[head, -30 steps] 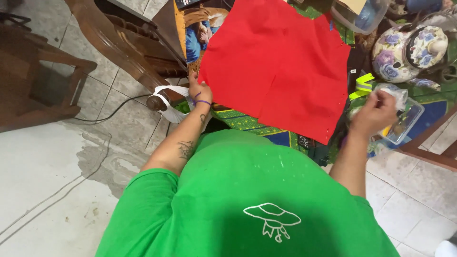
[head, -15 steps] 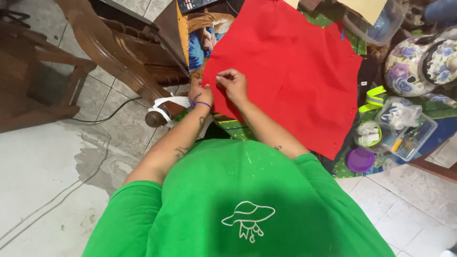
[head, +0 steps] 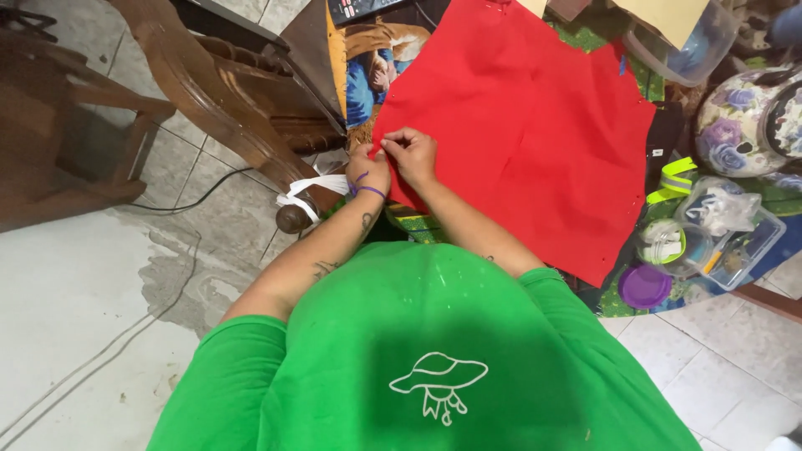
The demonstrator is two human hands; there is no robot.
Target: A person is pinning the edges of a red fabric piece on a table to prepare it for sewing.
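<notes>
Pinching the red cloth (head: 535, 142) at its left edge, left hand (head: 368, 171) and right hand (head: 411, 154) touch each other (fingers closed on fabric); wooden chair (head: 234, 92) stands just left of the cloth.

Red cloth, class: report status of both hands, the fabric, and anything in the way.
Left hand and right hand together, pinching the near-left edge of the red cloth. Cloth spread flat. Clear tubs beside it, not in the way.

Matt red cloth (head: 518, 142), lightly creased, is pinched at its edge by the fingers (head: 393, 144). Glossy varnished wood is seen on the chair (head: 217, 92) just left of them. Far right, clear shiny plastic tubs (head: 735, 242) and a glazed flowery pot (head: 739, 125).
</notes>
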